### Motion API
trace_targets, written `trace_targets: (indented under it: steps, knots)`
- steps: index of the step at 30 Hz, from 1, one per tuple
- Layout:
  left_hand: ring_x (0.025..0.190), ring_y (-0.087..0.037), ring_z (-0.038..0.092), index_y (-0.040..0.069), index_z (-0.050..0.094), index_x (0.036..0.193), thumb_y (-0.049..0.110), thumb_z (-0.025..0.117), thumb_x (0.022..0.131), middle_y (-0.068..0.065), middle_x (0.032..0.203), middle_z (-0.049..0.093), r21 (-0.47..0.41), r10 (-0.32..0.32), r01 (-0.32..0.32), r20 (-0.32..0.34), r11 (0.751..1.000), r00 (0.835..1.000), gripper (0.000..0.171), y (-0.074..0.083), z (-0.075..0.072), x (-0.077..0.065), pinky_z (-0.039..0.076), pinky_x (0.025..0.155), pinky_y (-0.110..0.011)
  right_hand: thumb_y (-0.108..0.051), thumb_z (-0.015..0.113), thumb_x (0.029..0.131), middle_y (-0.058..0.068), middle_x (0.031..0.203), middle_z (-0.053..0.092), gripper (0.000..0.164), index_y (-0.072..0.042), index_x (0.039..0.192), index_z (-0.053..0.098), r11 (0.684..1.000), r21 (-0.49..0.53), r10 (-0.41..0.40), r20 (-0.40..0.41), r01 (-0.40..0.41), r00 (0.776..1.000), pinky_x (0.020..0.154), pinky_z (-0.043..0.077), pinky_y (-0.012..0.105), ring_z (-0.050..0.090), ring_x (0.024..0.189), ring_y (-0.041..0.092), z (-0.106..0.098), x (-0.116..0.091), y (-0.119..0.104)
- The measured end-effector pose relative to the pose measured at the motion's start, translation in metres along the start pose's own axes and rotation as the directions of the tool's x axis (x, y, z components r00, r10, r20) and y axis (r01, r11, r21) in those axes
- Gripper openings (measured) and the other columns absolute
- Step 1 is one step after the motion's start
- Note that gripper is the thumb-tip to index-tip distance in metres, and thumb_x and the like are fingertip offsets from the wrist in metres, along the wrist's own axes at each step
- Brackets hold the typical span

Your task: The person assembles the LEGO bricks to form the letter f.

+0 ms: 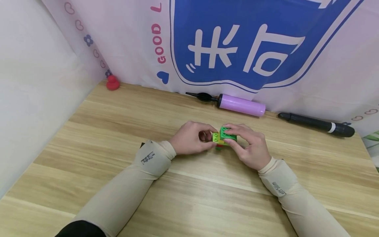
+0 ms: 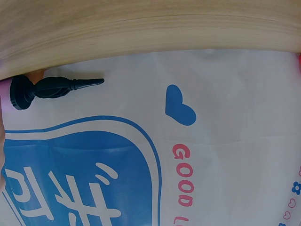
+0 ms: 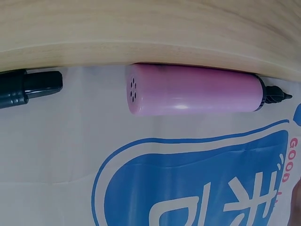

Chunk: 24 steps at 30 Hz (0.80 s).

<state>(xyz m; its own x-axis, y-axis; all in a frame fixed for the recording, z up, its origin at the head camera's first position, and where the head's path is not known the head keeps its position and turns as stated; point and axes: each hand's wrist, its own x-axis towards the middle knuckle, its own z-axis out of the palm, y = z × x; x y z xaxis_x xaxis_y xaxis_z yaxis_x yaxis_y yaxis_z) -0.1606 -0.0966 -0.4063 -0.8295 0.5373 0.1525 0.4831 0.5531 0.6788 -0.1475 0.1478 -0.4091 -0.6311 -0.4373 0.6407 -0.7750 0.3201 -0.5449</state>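
Observation:
Mid-table in the head view, a small stack of toy building bricks sits between both hands. My left hand [image 1: 189,138] pinches the lime-green brick [image 1: 215,138] at the stack's left end between thumb and fingers. My right hand [image 1: 252,146] grips a darker green brick [image 1: 226,133] at the top right, thumb on the near side and fingers over the far side. Beneath them, bits of yellow, red and green brick show; the rest is covered by the hands. Neither wrist view shows the bricks, only a sliver of skin at one edge.
Behind the hands, a purple hand pump [image 1: 241,105] with a black nozzle lies along the back edge. A black tube-shaped object [image 1: 316,123] with a white band lies to its right. A small red rounded object [image 1: 112,83] stands in the back left corner, before a printed cloth [image 1: 130,49].

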Motion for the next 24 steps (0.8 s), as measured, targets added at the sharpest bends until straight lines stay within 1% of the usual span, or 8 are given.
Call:
trace_targets:
  steps: [4,8,12,14,16,20,22,24]
  knots:
    - [0.079,-0.004,0.068,0.014,0.078,0.121,0.025,0.084,0.091,0.005,0.091,0.075,0.000,-0.001,0.001,0.000,1.000,1.000,0.033,-0.001,0.000,0.000,0.057,0.075,-0.019,-0.001,0.084,0.086,0.014,0.122,0.078,0.027,-0.005,0.112,0.078,0.999,-0.032,-0.043,-0.020,0.042,0.999,0.103,0.052,0.018,0.075,0.109,0.026,0.002,-0.002,0.003]
    - [0.080,-0.005,0.068,0.014,0.078,0.122,0.026,0.084,0.092,0.005,0.091,0.075,0.001,-0.001,0.001,0.003,1.000,1.000,0.033,-0.001,0.001,0.000,0.057,0.076,-0.019,-0.016,0.078,0.097,0.015,0.123,0.077,0.021,-0.003,0.113,0.077,0.994,-0.039,-0.099,-0.044,0.097,0.994,0.104,0.052,0.018,0.074,0.107,0.031,0.005,-0.004,0.005]
    - [0.081,-0.005,0.068,0.014,0.078,0.122,0.026,0.084,0.092,0.006,0.091,0.075,0.005,-0.004,0.004,0.005,1.000,1.000,0.033,-0.001,0.000,0.000,0.057,0.076,-0.019,-0.031,0.069,0.105,0.017,0.125,0.076,0.032,-0.001,0.114,0.076,0.989,-0.055,-0.143,-0.056,0.140,0.988,0.106,0.050,0.019,0.073,0.106,0.034,0.007,-0.004,0.006]
    - [0.081,-0.004,0.068,0.014,0.078,0.122,0.026,0.084,0.092,0.006,0.090,0.075,0.009,-0.003,0.003,0.005,1.000,1.000,0.033,0.000,0.000,0.000,0.057,0.076,-0.019,-0.034,0.068,0.105,0.017,0.127,0.075,0.036,-0.001,0.115,0.076,0.982,-0.092,-0.172,-0.059,0.166,0.983,0.108,0.049,0.019,0.072,0.107,0.035,0.008,-0.004,0.007]
    - [0.080,-0.004,0.068,0.014,0.078,0.122,0.026,0.084,0.092,0.006,0.090,0.075,0.009,-0.001,0.001,0.005,1.000,1.000,0.033,0.000,0.000,0.000,0.057,0.076,-0.019,-0.038,0.069,0.104,0.019,0.131,0.073,0.039,-0.001,0.116,0.075,0.970,-0.146,-0.203,-0.053,0.194,0.978,0.108,0.050,0.023,0.071,0.109,0.036,0.009,-0.005,0.008]
    - [0.080,-0.005,0.068,0.013,0.078,0.122,0.026,0.084,0.091,0.006,0.090,0.075,0.005,0.007,-0.007,0.002,1.000,1.000,0.034,0.000,-0.001,0.000,0.057,0.076,-0.019,-0.045,0.070,0.101,0.024,0.139,0.065,0.049,-0.001,0.121,0.072,0.940,-0.245,-0.252,-0.024,0.239,0.967,0.093,0.055,0.037,0.066,0.113,0.038,0.008,-0.006,0.010]
    - [0.080,-0.005,0.069,0.014,0.078,0.122,0.026,0.084,0.091,0.006,0.090,0.075,0.001,0.009,-0.009,0.002,1.000,1.000,0.033,-0.001,0.000,0.000,0.057,0.076,-0.020,-0.047,0.070,0.101,0.026,0.139,0.062,0.051,-0.001,0.123,0.070,0.928,-0.272,-0.266,-0.004,0.255,0.964,0.085,0.055,0.043,0.064,0.115,0.039,0.008,-0.006,0.012]
    - [0.081,-0.005,0.069,0.014,0.078,0.121,0.025,0.085,0.091,0.006,0.090,0.075,-0.003,0.011,-0.011,0.002,1.000,1.000,0.033,-0.001,0.000,0.000,0.058,0.077,-0.020,-0.046,0.069,0.101,0.028,0.137,0.060,0.051,-0.002,0.125,0.069,0.919,-0.281,-0.284,0.015,0.277,0.959,0.082,0.055,0.045,0.062,0.116,0.040,0.008,-0.006,0.012]
